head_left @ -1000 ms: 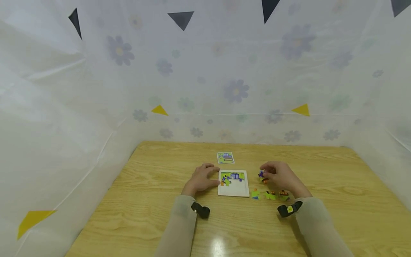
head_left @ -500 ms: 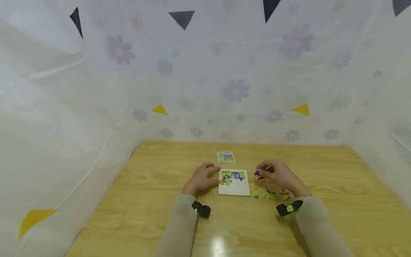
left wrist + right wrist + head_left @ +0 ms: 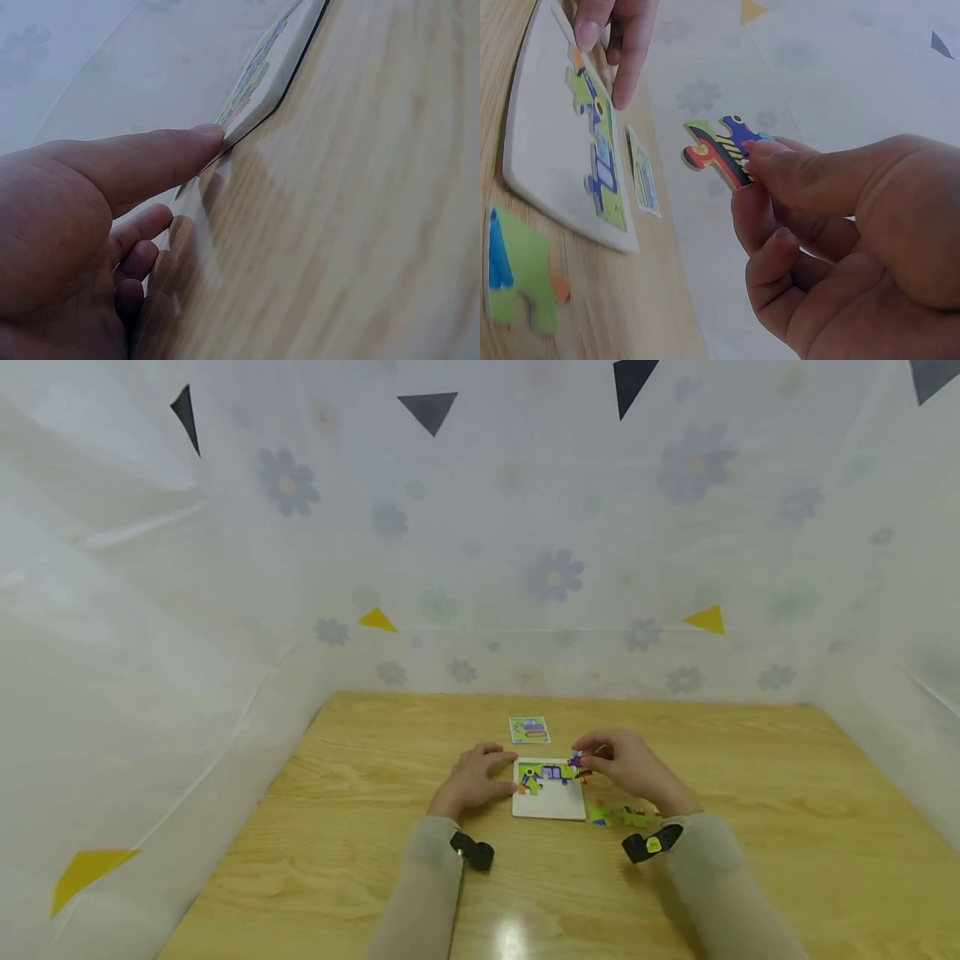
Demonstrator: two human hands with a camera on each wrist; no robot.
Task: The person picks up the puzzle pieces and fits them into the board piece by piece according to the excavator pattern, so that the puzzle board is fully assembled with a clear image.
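Wooden worktop (image 3: 360, 860): left hand (image 3: 474, 778) flat, bracing puzzle tray (image 3: 549, 806); right hand (image 3: 626, 767) pinches puzzle piece (image 3: 721, 152), which might slip or misalign.

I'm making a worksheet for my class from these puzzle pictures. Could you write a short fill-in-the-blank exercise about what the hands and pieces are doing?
1. The right hand pinches a puzzle piece between thumb and ____.
2. The left hand touches the ____ edge of the white puzzle tray.
3. The small reference card lies on the wooden table just ____ the tray.
4. Loose pieces lie on the table to the tray's ____.

Missing words: fingers; left; beyond; right
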